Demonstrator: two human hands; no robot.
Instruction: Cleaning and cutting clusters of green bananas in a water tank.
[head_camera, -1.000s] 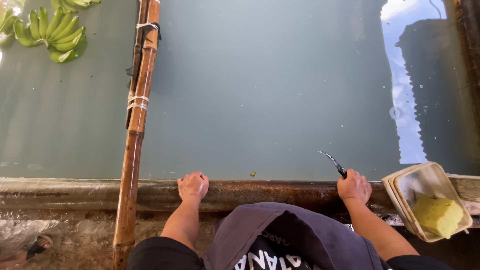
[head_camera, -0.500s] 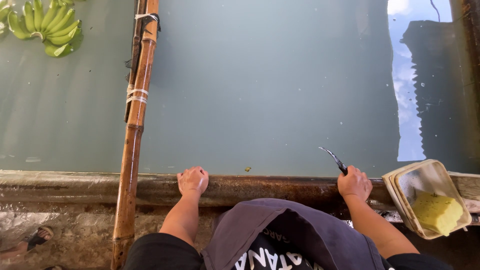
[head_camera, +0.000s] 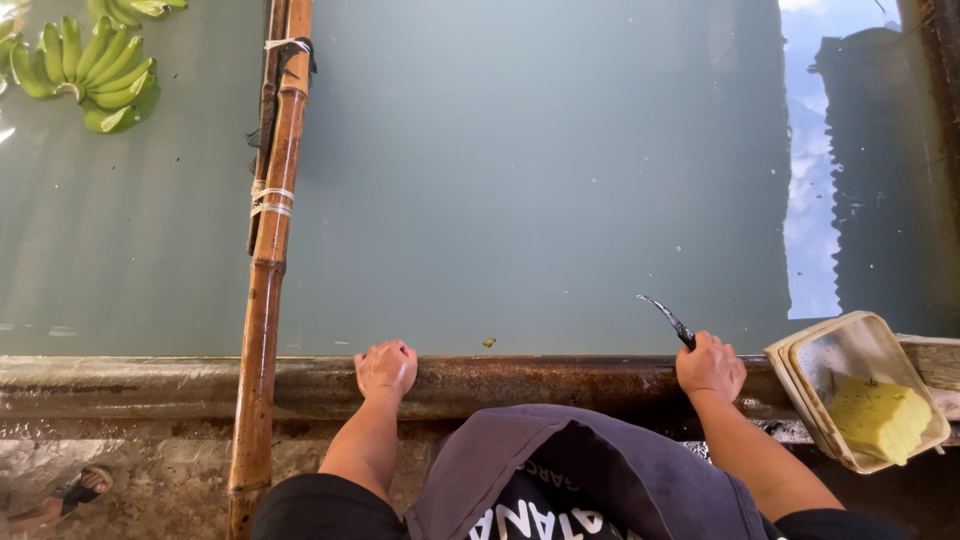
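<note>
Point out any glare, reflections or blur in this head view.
Head view: sharp overall, no motion blur; the water mirrors bright sky and a dark roofline at right, hiding what lies below; the bananas are cut off at the top-left edge; both hands and the knife are evenly lit, without hard shadows.

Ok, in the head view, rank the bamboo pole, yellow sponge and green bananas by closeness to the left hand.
From the left hand:
1. Bamboo pole, just to its left.
2. Yellow sponge, far right, in a tray.
3. Green bananas, floating at top left; close to the sponge's distance.
</note>
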